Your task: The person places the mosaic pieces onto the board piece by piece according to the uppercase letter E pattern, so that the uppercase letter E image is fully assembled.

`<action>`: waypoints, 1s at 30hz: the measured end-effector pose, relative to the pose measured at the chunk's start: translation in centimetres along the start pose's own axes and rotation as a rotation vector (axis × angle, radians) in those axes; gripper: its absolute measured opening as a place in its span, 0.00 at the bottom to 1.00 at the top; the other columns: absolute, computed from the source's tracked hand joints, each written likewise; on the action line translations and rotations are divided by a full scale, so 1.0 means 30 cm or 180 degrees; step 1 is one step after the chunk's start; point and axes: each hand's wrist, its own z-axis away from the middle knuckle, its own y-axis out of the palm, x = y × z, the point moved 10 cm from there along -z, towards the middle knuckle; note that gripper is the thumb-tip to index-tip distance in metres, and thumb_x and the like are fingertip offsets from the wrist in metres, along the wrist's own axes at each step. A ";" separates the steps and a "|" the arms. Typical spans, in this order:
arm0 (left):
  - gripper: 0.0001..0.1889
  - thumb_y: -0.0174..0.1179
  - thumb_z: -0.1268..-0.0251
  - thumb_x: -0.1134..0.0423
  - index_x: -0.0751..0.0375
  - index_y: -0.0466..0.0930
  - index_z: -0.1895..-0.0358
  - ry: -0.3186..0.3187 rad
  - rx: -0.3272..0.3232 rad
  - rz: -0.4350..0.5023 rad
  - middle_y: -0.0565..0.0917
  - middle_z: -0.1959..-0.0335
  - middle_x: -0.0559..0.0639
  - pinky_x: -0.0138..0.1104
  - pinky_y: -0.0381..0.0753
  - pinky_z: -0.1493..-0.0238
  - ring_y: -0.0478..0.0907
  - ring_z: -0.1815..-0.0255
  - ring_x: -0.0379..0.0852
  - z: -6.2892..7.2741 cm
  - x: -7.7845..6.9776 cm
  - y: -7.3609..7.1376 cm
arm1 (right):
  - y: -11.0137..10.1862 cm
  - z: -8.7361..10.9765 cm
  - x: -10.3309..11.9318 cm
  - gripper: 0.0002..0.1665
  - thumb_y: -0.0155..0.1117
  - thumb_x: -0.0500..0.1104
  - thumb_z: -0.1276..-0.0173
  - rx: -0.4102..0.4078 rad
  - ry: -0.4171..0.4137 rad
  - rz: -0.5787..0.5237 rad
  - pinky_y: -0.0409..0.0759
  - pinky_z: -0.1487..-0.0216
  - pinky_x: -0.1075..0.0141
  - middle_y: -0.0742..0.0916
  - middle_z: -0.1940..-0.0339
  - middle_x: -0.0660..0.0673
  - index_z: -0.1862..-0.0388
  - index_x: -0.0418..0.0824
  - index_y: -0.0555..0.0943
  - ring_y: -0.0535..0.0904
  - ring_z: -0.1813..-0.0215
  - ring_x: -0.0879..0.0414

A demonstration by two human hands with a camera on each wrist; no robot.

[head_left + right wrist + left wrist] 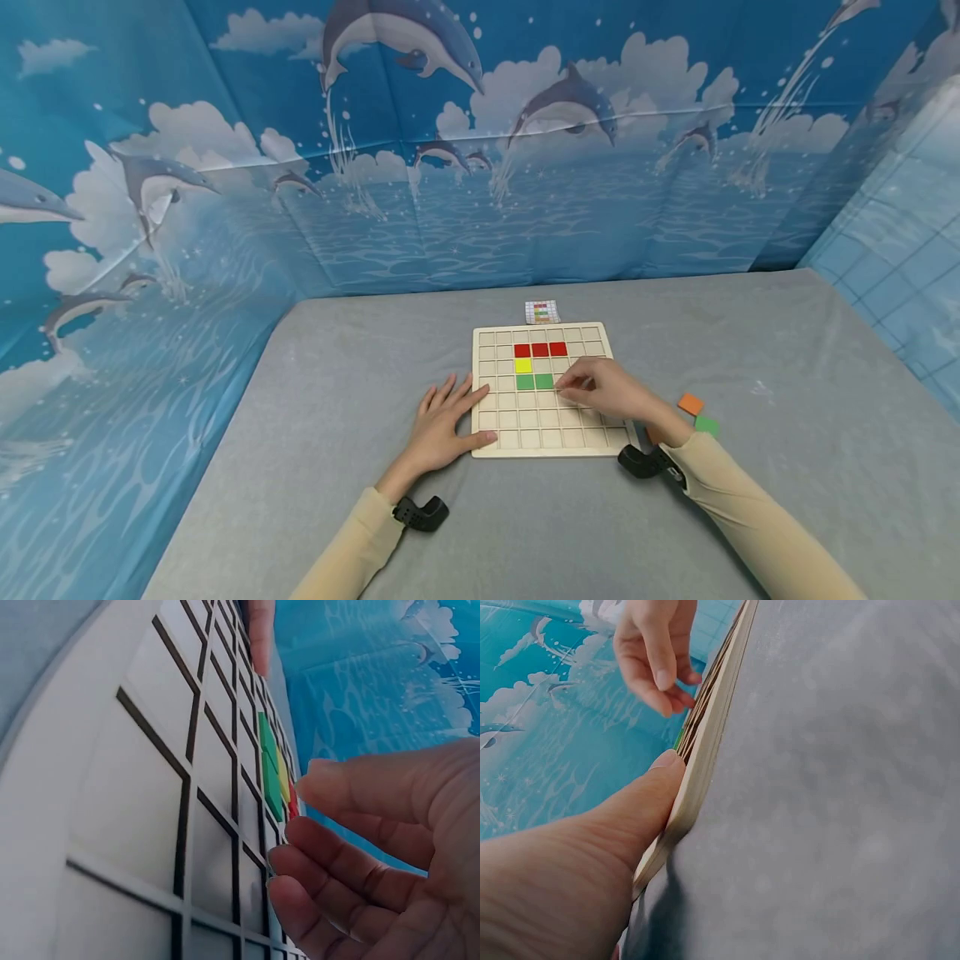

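Note:
A pale wooden grid board [525, 442] lies on the table. In its cells sit three red tiles [540, 350], a yellow tile [522, 365] and two green tiles [534, 382]. My left hand [438, 429] rests at the board's left edge with fingers spread; in the left wrist view its thumb [641, 799] presses on the rim. Over the board, just right of the green tiles, is my right hand [603, 387], its fingers loosely bent. The right wrist view shows a gap between thumb and index finger, and no tile is visible in that hand [375, 855].
Beyond the board's far edge lies a small pattern card [542, 312] with a coloured grid. Loose orange [691, 404] and green [707, 426] tiles lie to the right, partly behind the right forearm. A dolphin-printed curtain [480, 208] hangs behind the grey table [315, 400].

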 end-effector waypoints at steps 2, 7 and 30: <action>0.39 0.59 0.40 0.38 0.47 0.60 0.27 0.0010 0.0002 0.0017 0.53 0.25 0.51 0.52 0.35 0.31 0.40 0.25 0.53 -0.001 -0.003 -0.001 | -0.016 0.020 0.005 0.07 0.64 0.37 0.34 -0.0016 -0.0037 -0.0062 0.76 0.63 0.65 0.83 0.62 0.52 0.59 0.39 0.86 0.75 0.64 0.58; 0.39 0.58 0.40 0.38 0.47 0.60 0.27 0.0021 0.0005 0.0045 0.52 0.25 0.52 0.52 0.34 0.31 0.40 0.25 0.53 0.001 -0.008 -0.002 | -0.088 0.082 0.005 0.07 0.62 0.37 0.32 -0.0126 -0.0039 -0.0089 0.75 0.67 0.65 0.82 0.64 0.52 0.59 0.37 0.85 0.74 0.67 0.58; 0.39 0.58 0.40 0.38 0.47 0.60 0.27 0.0016 -0.0008 0.0012 0.53 0.25 0.51 0.52 0.35 0.31 0.40 0.25 0.54 0.006 -0.006 -0.010 | -0.308 0.367 -0.165 0.05 0.67 0.46 0.35 -0.0022 0.0703 0.0574 0.72 0.74 0.66 0.82 0.72 0.54 0.67 0.45 0.84 0.75 0.73 0.61</action>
